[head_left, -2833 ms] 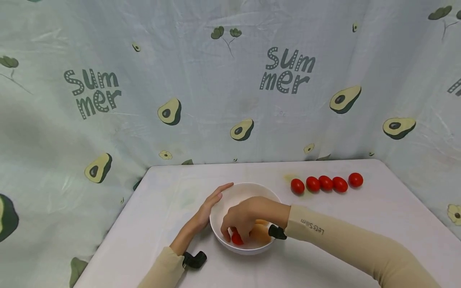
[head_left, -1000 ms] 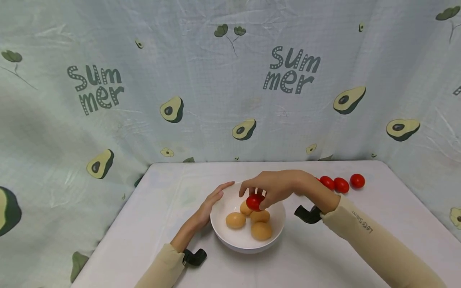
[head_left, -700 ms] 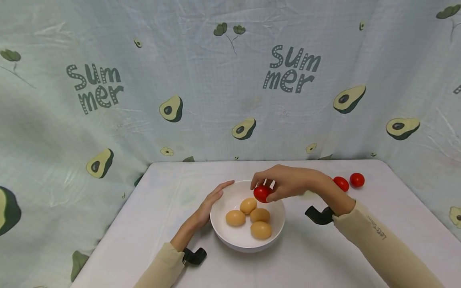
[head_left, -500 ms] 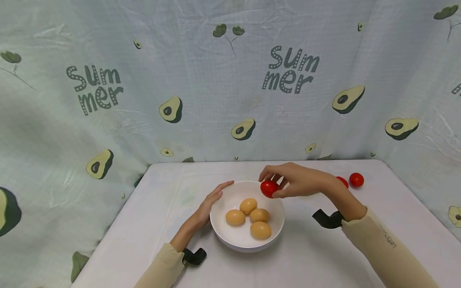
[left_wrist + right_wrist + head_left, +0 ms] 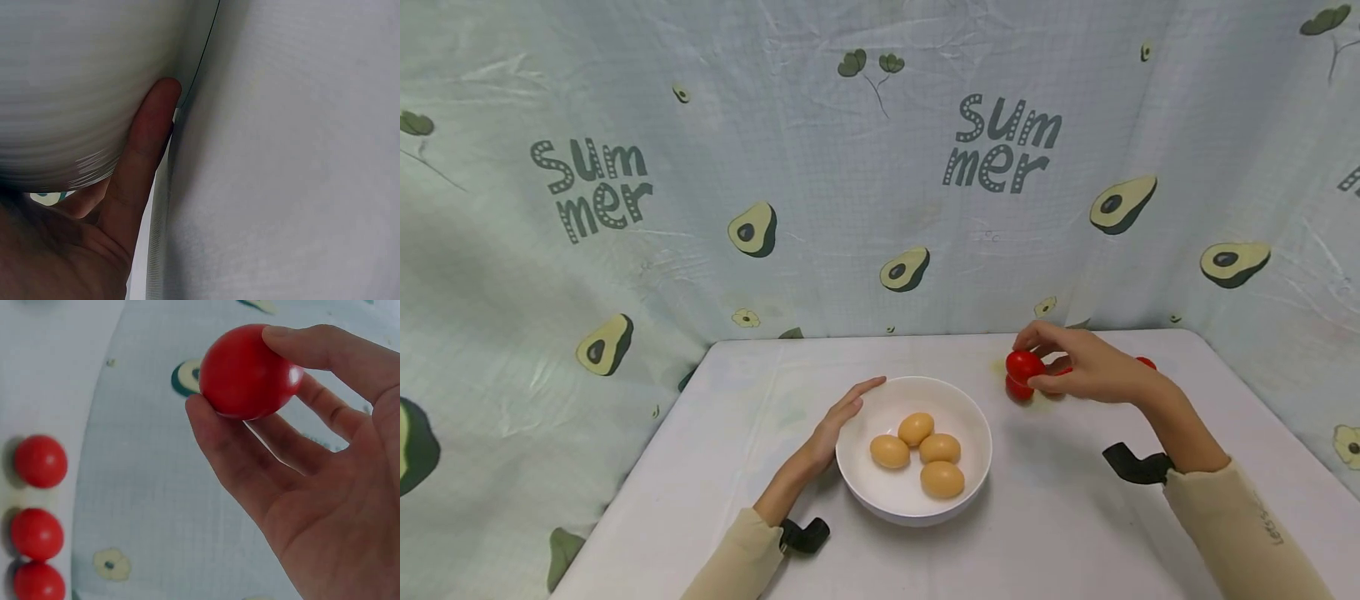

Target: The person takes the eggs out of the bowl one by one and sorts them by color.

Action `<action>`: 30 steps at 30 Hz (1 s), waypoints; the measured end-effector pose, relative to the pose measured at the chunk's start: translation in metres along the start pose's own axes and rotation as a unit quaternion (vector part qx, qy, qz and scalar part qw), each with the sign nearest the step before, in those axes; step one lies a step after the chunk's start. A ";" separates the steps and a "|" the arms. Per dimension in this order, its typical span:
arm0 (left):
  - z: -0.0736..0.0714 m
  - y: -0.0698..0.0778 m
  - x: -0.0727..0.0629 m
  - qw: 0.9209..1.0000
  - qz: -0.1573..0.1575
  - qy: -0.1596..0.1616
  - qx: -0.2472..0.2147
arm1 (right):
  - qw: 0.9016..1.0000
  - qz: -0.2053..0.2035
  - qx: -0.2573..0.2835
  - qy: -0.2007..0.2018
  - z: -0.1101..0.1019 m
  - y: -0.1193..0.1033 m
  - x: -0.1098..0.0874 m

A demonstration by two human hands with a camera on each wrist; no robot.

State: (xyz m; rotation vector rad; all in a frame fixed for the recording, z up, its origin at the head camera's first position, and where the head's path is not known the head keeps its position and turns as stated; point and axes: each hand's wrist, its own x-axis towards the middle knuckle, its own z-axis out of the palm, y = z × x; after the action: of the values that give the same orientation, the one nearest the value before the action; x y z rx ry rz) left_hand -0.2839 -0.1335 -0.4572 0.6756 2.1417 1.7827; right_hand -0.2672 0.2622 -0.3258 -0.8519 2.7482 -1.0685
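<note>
White tabletop (image 5: 1045,533); red ovoid (image 5: 247,372) pinched in right grip (image 5: 1093,364).

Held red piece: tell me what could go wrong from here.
The right hand pinches the glossy red piece with thumb and fingertips, so it might slip. Lowering it could knock the red ones on the table. The left hand touching the white bowl could nudge it, perhaps rolling the tan egg-shaped pieces inside.
</note>
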 end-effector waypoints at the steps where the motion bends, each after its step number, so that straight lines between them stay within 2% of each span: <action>1: 0.000 0.000 0.000 1.000 0.000 0.001 0.000 | 1.000 0.006 0.002 0.008 -0.002 0.005 -0.003; 9: 0.000 -0.001 -0.001 1.000 -0.001 0.003 0.001 | 0.994 0.060 -0.004 0.091 -0.017 0.047 -0.024; 16: 0.001 -0.002 -0.001 1.000 0.004 -0.007 0.005 | 0.981 0.129 -0.009 0.144 -0.024 0.082 -0.049; 21: 0.000 -0.001 -0.003 1.000 0.003 0.004 0.006 | 0.974 0.130 -0.020 0.185 -0.027 0.101 -0.061; 27: -0.001 0.000 -0.004 1.000 0.003 -0.002 0.005 | 0.970 0.140 -0.027 0.199 -0.029 0.122 -0.071; 30: -0.001 0.001 -0.004 1.000 0.000 -0.002 0.005 | 0.965 0.160 -0.025 0.206 -0.030 0.131 -0.075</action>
State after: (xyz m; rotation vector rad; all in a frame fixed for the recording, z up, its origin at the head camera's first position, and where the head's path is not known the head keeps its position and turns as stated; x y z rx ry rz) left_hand -0.2808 -0.1364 -0.4563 0.6804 2.1496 1.7714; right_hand -0.2738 0.3983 -0.3973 -0.1811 3.1057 -1.2241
